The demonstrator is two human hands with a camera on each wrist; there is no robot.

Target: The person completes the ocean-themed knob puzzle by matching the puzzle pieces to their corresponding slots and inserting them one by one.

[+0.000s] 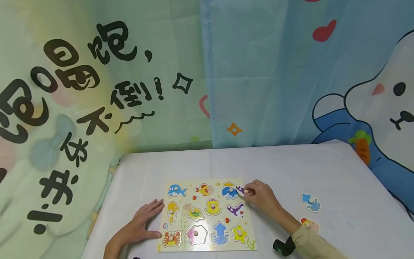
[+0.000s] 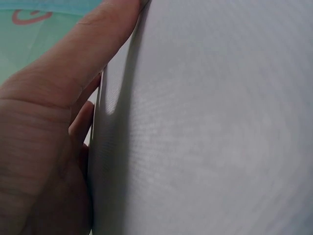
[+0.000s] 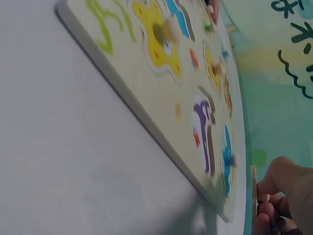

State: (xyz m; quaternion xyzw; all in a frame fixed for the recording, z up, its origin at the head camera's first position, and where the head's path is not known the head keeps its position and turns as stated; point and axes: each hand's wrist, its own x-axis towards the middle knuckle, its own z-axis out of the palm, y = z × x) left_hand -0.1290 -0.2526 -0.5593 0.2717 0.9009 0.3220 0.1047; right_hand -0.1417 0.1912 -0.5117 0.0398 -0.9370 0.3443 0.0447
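Note:
Several sea-animal pieces with small knobs sit in a cream wooden puzzle board (image 1: pixel 207 248). My right hand (image 1: pixel 261 194) pinches a purple sea-animal puzzle piece (image 1: pixel 240 190) by its knob, over the board's far right corner. In the right wrist view, the thumb and fingers of that hand (image 3: pixel 283 196) hold the piece edge-on, above the board's surface. A matching purple recess (image 1: pixel 235 209) shows lower on the board's right side, with no knob on it. My left hand (image 1: pixel 142 223) lies with extended fingers at the board's left edge, thumb at its near part.
Right of the board on the white table (image 1: pixel 343 187) lie a blue squid piece (image 1: pixel 311 202) and a red, yellow and pink piece (image 1: pixel 310 225), partly covered by the sleeve. Printed curtains (image 1: pixel 258 72) hang behind. A black device (image 1: pixel 284 247) sits at the right wrist.

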